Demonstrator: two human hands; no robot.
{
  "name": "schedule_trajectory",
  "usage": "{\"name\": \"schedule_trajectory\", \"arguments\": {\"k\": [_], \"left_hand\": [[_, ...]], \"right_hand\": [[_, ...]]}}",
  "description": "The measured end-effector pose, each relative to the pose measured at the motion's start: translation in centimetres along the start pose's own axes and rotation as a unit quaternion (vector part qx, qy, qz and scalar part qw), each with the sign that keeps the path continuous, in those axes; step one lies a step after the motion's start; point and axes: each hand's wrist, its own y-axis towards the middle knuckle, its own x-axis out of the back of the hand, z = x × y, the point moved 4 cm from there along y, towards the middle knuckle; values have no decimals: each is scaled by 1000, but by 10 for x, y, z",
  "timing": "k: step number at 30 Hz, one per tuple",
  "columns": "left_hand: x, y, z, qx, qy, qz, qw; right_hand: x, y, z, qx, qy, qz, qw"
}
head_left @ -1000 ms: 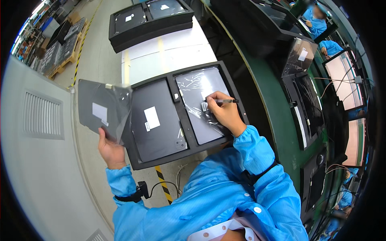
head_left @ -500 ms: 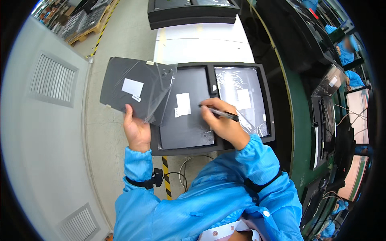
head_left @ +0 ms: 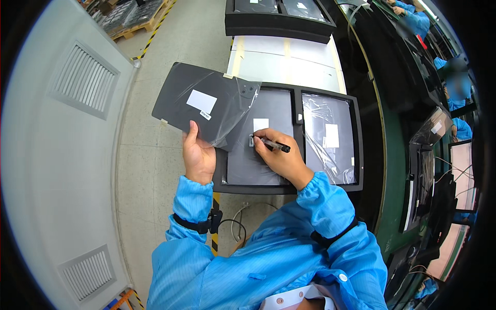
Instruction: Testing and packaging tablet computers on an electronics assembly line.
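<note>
A dark grey tablet-shaped panel (head_left: 178, 89), wrapped in clear film, is gripped at its lower edge by my left hand (head_left: 200, 159), thumb on top. It bears a white label and a smaller printed sticker, and its film overlaps the tray's left side. My right hand (head_left: 287, 163) is closed round a black pen (head_left: 276, 144). The pen's tip is at the small sticker on a second panel (head_left: 258, 169), which lies in the left compartment of a black foam tray (head_left: 298, 98). A third film-wrapped panel (head_left: 316, 157) fills the right compartment.
Beyond the tray is a white surface (head_left: 284, 59) with tape strips, then another black tray (head_left: 279, 28) holding panels. A louvred grey cabinet (head_left: 57, 155) stands left. On the right, a green bench (head_left: 392, 170) carries equipment, with people in blue beyond.
My right hand has brought the pen down and left to the small sticker. The tray, the held panel and my left hand appear farther right in view.
</note>
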Motion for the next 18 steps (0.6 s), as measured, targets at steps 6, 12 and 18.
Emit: {"name": "schedule_trajectory", "arguments": {"k": [6,12,18], "left_hand": [[-19,-15,-14,3,36,28,999],[-76,-89,-4,35,114,135,984],[-133,-158,51,125,147,309,931]], "right_hand": [[41,-25,4,-13,154,-181,971],[108,-109,49,126,172,-279,936],[126,-135,70,239,-16,-219,946]]}}
